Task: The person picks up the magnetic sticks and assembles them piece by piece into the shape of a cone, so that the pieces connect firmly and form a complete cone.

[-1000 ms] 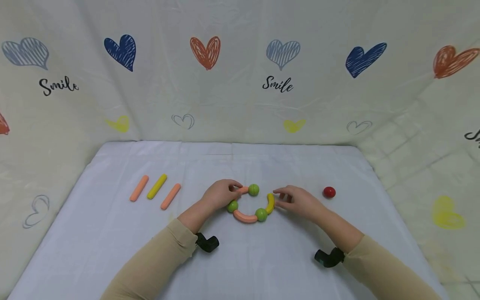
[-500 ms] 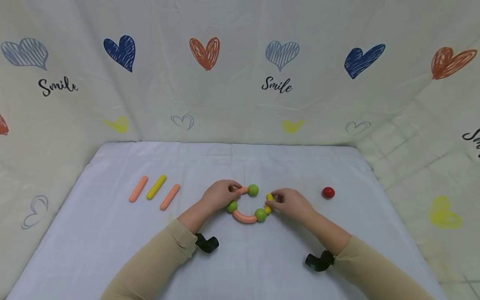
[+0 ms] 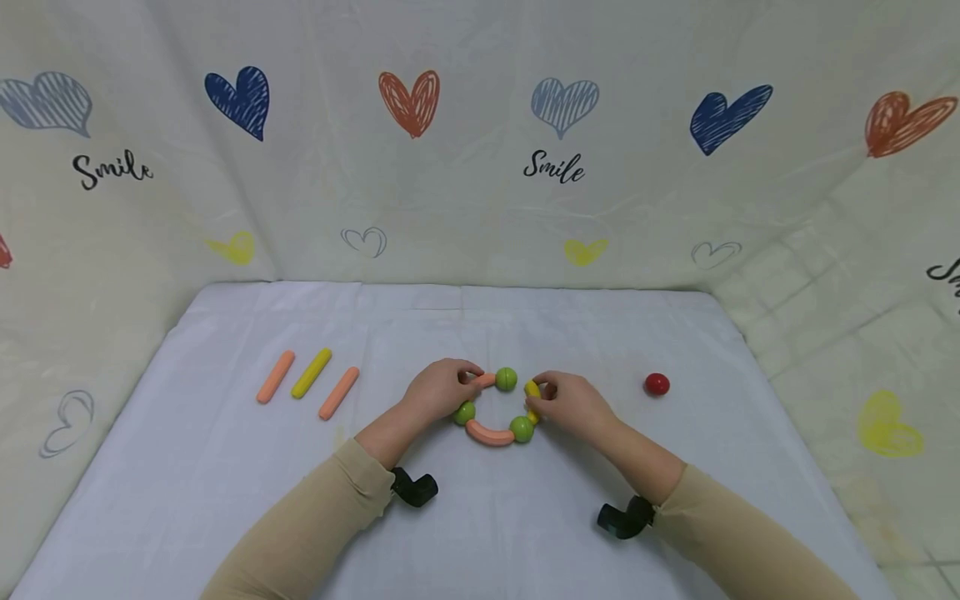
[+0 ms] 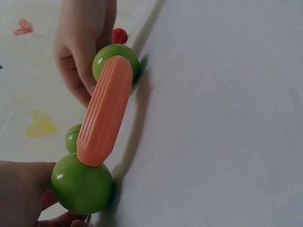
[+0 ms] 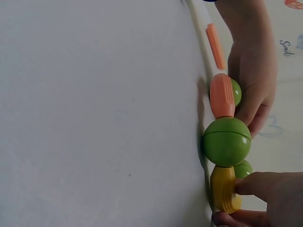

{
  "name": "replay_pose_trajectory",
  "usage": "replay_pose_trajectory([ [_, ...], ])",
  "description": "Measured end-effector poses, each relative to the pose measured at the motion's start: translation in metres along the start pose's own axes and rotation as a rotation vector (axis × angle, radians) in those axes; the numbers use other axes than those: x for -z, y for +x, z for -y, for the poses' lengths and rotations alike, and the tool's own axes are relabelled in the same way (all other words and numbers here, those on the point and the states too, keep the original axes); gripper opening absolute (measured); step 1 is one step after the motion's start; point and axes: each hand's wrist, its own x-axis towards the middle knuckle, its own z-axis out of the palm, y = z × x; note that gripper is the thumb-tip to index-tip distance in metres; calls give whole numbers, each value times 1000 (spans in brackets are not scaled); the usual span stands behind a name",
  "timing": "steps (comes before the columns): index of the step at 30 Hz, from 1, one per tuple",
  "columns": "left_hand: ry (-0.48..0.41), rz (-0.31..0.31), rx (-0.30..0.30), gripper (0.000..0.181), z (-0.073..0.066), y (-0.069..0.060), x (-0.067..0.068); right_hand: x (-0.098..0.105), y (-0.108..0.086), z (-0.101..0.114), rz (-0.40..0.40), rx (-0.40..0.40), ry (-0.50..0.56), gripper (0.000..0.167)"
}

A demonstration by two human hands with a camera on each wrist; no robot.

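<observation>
A ring-shaped chain of toy rods and green balls lies on the white cloth. My left hand (image 3: 442,390) pinches an orange rod (image 3: 487,380) on its left side, between a green ball (image 3: 464,412) and the far green ball (image 3: 506,379). Along the near side runs a curved orange rod (image 3: 490,434), which meets another green ball (image 3: 521,428). Joined to that ball is a curved yellow rod (image 5: 223,187); my right hand (image 3: 573,404) holds it between thumb and fingers. In the head view, a gap separates the yellow rod's far end from the far green ball.
Two straight orange rods (image 3: 276,377) (image 3: 339,393) and a straight yellow rod (image 3: 311,373) lie at the left. A red ball (image 3: 657,384) sits to the right of my right hand. Behind the table hangs a heart-printed cloth (image 3: 465,200).
My right hand has moved left, taken hold of the curved yellow rod and tilted its far end leftward, towards the far green ball. My left hand has stayed in place.
</observation>
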Motion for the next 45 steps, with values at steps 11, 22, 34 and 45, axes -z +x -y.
replay_pose_trajectory([
  [11, 2, -14, -5, 29, 0, -1, -2, -3, 2, 4, 9, 25, 20, 42],
  [22, -8, -27, -17, 28, 0, 1, -4, -2, 3, 10, 32, 52, -8, 39],
  [34, -3, -18, -13, 29, 0, 0, -3, -1, 5, 9, 68, 23, 13, 41],
  [45, 3, -21, -25, 30, 2, -1, -3, -3, 10, 7, 68, 42, 15, 40],
])
